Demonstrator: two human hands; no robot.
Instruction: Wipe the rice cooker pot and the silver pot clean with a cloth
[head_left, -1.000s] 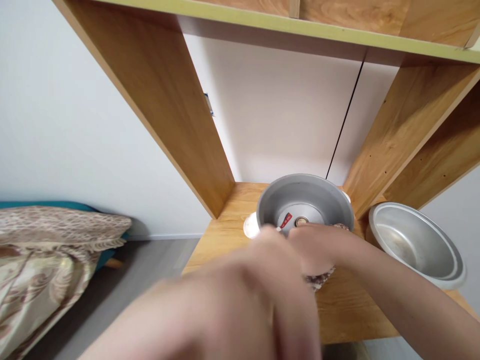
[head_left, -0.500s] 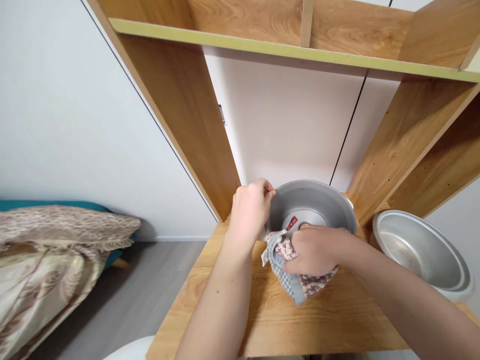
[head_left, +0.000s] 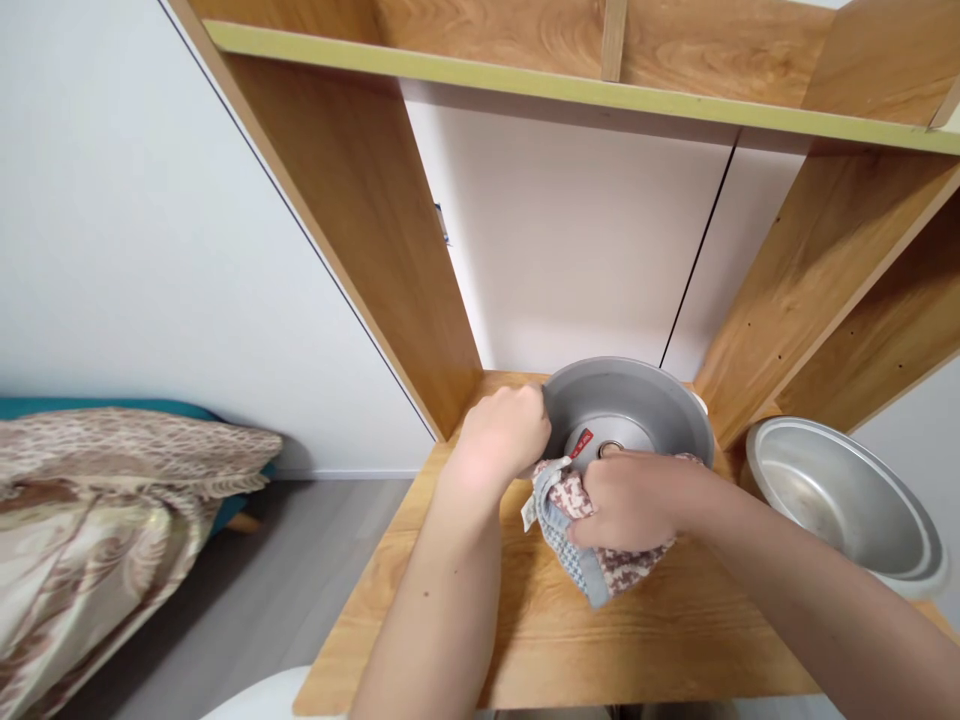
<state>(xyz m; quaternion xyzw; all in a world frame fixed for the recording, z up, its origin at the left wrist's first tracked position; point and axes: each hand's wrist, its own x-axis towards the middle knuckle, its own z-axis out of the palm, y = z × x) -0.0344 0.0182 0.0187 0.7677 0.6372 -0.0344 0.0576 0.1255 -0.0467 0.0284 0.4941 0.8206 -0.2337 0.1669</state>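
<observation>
Resting curled at the left rim of the gray pot (head_left: 634, 400): left hand (head_left: 506, 432), grip hidden, can't tell!
Patterned cloth (head_left: 576, 555) bunches over the pot's near side, right hand (head_left: 634, 500) clutching it; right of the pot, a silver basin (head_left: 855, 490).

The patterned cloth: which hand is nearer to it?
Right. The right hand grips the patterned cloth; the left hand is to its left, at the rim of the grey pot.
</observation>
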